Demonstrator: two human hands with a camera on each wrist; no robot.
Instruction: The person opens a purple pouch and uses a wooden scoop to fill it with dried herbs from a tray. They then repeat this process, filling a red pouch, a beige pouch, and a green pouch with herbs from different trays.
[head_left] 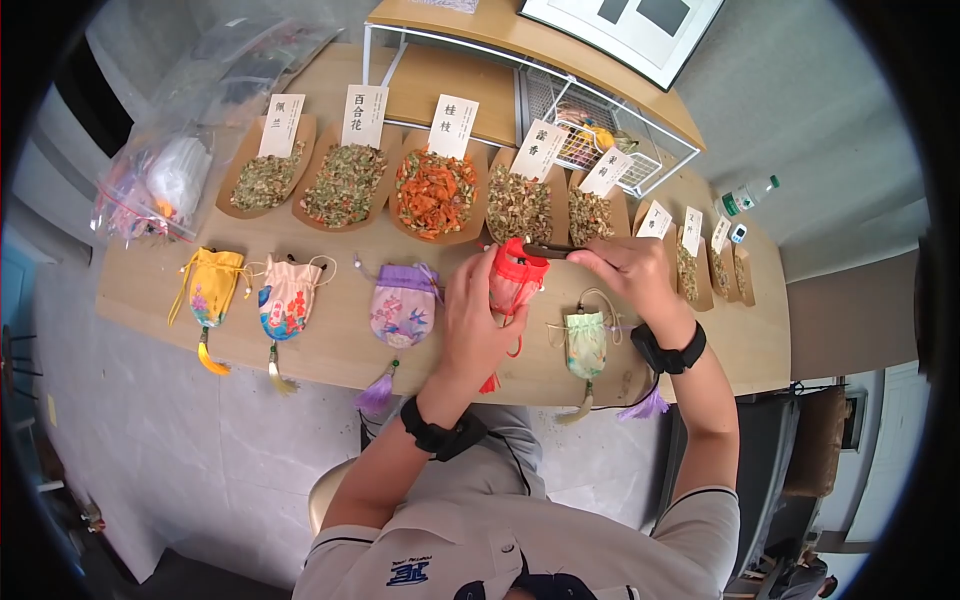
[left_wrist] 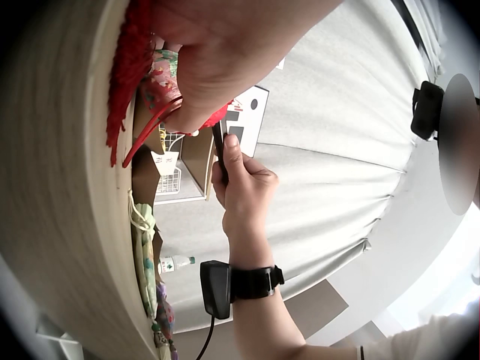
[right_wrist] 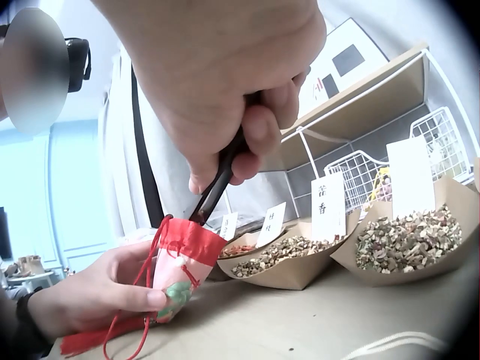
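Note:
In the head view my left hand (head_left: 468,325) holds a red and pink drawstring pouch (head_left: 512,285) by its side above the table's front part. My right hand (head_left: 632,272) grips a dark narrow tool (head_left: 545,251), whose far end is at the pouch's mouth. The right wrist view shows the tool (right_wrist: 217,180) slanting down into the red rim of the pouch (right_wrist: 184,259), with the left hand's thumb and fingers (right_wrist: 105,289) around the pouch's lower part. A red cord and tassel hang from it. What the tool's tip holds is hidden inside the pouch.
Paper trays of dried herbs (head_left: 345,185) with label cards line the table's back. Yellow (head_left: 213,290), cream (head_left: 287,300), purple (head_left: 402,305) and green pouches (head_left: 586,345) lie along the front. A wire-framed shelf (head_left: 450,90), plastic bags (head_left: 180,180) and a bottle (head_left: 745,198) stand behind.

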